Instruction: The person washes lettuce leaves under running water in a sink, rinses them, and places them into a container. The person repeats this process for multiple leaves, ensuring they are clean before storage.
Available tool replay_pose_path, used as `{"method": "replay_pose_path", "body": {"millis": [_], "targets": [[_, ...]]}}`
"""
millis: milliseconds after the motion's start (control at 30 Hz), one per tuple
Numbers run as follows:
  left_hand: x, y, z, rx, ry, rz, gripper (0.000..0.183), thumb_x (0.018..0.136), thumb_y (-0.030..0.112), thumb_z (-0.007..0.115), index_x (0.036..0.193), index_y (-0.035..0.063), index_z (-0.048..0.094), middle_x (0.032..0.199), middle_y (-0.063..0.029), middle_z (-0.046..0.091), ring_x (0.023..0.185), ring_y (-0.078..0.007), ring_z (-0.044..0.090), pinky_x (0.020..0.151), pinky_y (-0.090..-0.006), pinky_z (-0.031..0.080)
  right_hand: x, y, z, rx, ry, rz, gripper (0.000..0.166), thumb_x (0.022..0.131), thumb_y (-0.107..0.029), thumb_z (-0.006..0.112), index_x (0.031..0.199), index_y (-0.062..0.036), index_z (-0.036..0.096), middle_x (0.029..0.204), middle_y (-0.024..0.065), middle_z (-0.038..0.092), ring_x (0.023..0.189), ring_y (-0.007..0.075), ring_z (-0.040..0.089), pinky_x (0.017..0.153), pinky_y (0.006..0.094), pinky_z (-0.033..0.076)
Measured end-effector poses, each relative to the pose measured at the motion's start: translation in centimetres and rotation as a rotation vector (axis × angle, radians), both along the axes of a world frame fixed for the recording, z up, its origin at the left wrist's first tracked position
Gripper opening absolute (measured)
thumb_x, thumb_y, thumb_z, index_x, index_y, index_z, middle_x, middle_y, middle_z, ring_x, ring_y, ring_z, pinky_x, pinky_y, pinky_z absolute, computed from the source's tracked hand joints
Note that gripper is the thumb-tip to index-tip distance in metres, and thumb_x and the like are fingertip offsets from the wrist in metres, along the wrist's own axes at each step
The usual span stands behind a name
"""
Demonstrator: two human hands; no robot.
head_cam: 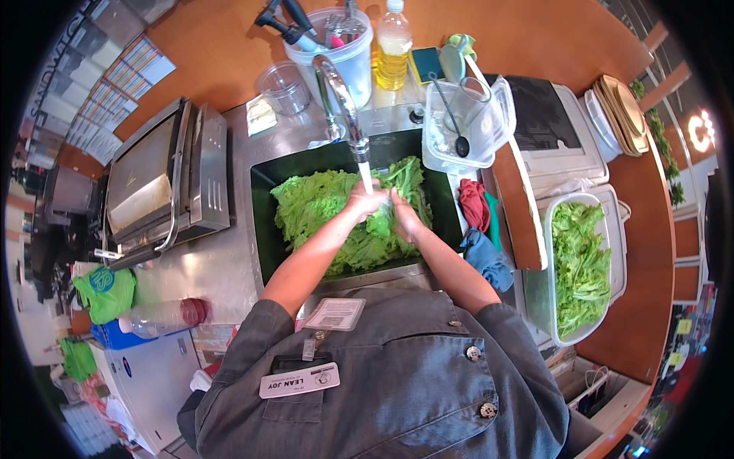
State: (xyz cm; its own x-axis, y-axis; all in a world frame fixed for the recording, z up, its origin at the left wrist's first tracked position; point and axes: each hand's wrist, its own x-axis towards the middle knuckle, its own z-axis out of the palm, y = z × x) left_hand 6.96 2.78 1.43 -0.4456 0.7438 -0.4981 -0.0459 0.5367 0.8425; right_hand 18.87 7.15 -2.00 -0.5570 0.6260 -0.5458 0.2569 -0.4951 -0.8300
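Green lettuce leaves fill much of a dark sink basin. A chrome faucet arches over them and runs a stream of water. My left hand is at the stream, above the leaves, its fingers partly blurred by the water. Just right of it, my right hand is upright among the leaves, touching lettuce at the basin's right half. Leaves lie between the two hands; whether either hand grips them cannot be made out.
A panini press stands left. Behind the sink are a utensil bucket and a bottle of yellow liquid. Right are a clear container, red and blue cloths, a wooden board and a tub of lettuce.
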Motion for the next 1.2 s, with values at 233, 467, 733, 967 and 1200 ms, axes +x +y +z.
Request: {"method": "replay_pose_path", "body": {"millis": [233,467,733,967,1200], "targets": [[0.6,-0.6,6.6,0.100,-0.612,0.352,0.062,0.078,0.040,0.054,0.121,0.0057,0.024,0.119,-0.0250,0.031,0.110,-0.0446,0.032,0.086,-0.0612,0.026,-3.0,-1.0,2.2,-0.408,0.256,0.053,0.090,0.075,-0.052,0.048,0.130,-0.0041,-0.005,0.135,0.0188,0.011,0.123,0.0329,0.013,0.094,0.0581,0.008],[-5.2,-5.0,6.1,0.053,-0.457,0.157,0.037,0.086,0.023,0.039,0.120,0.0119,0.033,0.114,-0.0157,0.044,0.099,-0.0359,0.049,0.078,-0.0485,0.043,-5.1,-0.5,0.5,-0.261,0.102,-0.121,0.091,0.070,-0.028,0.066,0.129,0.0008,0.003,0.125,0.0216,0.030,0.112,0.0273,0.035,0.093,0.0480,0.020],[-10.0,-13.3,0.3,-0.193,0.129,0.054,0.027,0.075,0.015,0.052,0.101,0.0078,0.051,0.097,-0.0090,0.057,0.081,-0.0212,0.057,0.067,-0.0313,0.044,-5.3,1.6,3.0,0.040,-0.284,0.502,0.072,0.073,-0.043,0.057,0.119,0.0056,0.030,0.113,0.0227,0.044,0.100,0.0254,0.046,0.072,0.0367,0.043],[-9.0,-17.0,-4.5,-0.329,0.612,-0.381,0.020,0.065,0.004,0.057,0.085,0.0044,0.055,0.085,-0.0135,0.056,0.078,-0.0259,0.056,0.069,-0.0324,0.045,-5.9,1.4,6.8,0.838,-0.359,1.045,0.041,0.078,-0.033,0.046,0.105,-0.0021,0.049,0.095,0.0194,0.056,0.086,0.0335,0.054,0.079,0.0373,0.042],[-7.3,-17.4,-3.9,-0.291,1.025,-0.418,0.021,0.068,0.002,0.056,0.087,0.0097,0.054,0.107,-0.0139,0.043,0.087,-0.0296,0.049,0.080,-0.0386,0.036,-5.8,1.8,6.5,0.829,-0.394,0.899,0.039,0.078,-0.033,0.041,0.102,-0.0038,0.053,0.103,0.0211,0.052,0.098,0.0351,0.048,0.087,0.0370,0.037]]}}
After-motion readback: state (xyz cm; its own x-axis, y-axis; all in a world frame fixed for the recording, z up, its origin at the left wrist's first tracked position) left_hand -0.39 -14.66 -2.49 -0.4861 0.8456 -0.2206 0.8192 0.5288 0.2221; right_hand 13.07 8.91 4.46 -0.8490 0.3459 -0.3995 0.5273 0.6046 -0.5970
